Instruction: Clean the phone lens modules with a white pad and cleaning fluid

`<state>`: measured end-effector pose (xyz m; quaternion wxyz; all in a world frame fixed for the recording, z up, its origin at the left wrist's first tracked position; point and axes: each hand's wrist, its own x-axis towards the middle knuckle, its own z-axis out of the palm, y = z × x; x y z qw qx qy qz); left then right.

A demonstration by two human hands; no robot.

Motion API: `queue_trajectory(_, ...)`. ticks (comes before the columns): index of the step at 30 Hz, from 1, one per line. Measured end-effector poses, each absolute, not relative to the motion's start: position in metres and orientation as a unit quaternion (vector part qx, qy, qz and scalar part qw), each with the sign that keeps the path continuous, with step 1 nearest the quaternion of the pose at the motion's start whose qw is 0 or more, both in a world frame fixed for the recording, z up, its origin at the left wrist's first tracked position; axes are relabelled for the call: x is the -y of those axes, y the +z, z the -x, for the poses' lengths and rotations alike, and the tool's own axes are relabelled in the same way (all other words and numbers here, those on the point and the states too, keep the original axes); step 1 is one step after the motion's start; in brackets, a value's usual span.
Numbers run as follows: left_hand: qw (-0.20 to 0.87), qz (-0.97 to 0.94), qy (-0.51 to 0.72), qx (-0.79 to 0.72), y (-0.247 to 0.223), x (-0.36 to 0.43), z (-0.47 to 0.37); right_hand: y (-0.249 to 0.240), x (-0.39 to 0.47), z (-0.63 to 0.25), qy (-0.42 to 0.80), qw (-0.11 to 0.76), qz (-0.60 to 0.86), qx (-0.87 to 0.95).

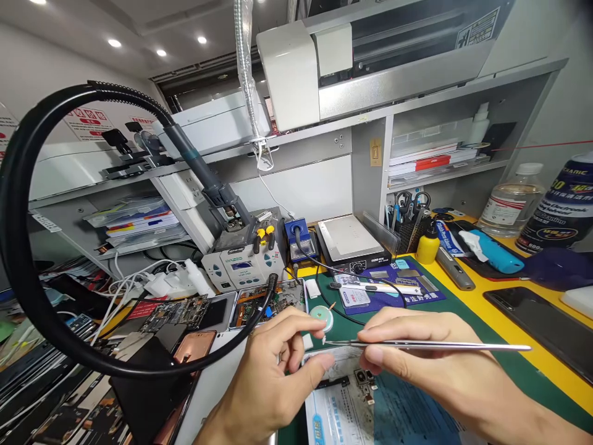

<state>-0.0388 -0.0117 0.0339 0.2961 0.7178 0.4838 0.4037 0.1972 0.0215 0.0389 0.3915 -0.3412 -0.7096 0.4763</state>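
Note:
My right hand (412, 352) pinches a pair of metal tweezers (445, 346), held nearly level with the tips pointing left. A tiny white piece (323, 340) shows at the tips; I cannot make out what it is. My left hand (282, 371) is close to the tips, index finger and thumb apart, the other fingers curled. Whether its index fingertip touches the white piece is unclear. Below the hands, a small camera module (364, 378) with connectors and a dark strip-shaped part (334, 382) lie on a printed sheet (340, 414). Behind the fingers stands a round green-and-white container (324, 316).
A black flexible hose (18, 235) loops across the left side. Circuit boards (173, 314) and phone parts crowd the left. A rework station (245, 262) stands behind, with a hot plate (349, 241) beside it. A dark phone (542, 324) lies at right, near bottles (509, 201).

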Motion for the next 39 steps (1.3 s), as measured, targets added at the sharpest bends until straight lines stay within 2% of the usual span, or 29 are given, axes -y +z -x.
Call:
queue_trajectory(9, 0.308, -0.705, 0.434, -0.468, 0.031, 0.009, 0.041, 0.035, -0.022, -0.195, 0.502, 0.366, 0.308, 0.721)
queue_trajectory(15, 0.304, -0.701, 0.442, -0.47, 0.034, 0.008, 0.052, 0.037, -0.025, -0.198, 0.57, 0.381, 0.345, 0.641)
queue_trajectory(26, 0.288, -0.583, 0.569, -0.504, 0.038, 0.005, 0.086, 0.031, -0.038, -0.201, 0.546, 0.42, 0.365, 0.626)
queue_trajectory(29, 0.288, -0.509, 0.626, -0.515, 0.042, 0.05, 0.105, 0.034, -0.04, -0.203, 0.528, 0.452, 0.375, 0.614)
queue_trajectory(32, 0.248, -0.407, 0.692, -0.542, 0.025, 0.133, 0.144, 0.041, -0.039, -0.207, 0.511, 0.486, 0.384, 0.595)
queue_trajectory(36, 0.129, -0.226, 0.758, -0.598, -0.041, 0.253, 0.218, 0.049, -0.045, -0.212, 0.49, 0.515, 0.392, 0.584)
queue_trajectory(39, 0.102, -0.092, 0.716, -0.684, -0.104, 0.308, 0.268, 0.046, -0.05, -0.215, 0.426, 0.552, 0.41, 0.589)
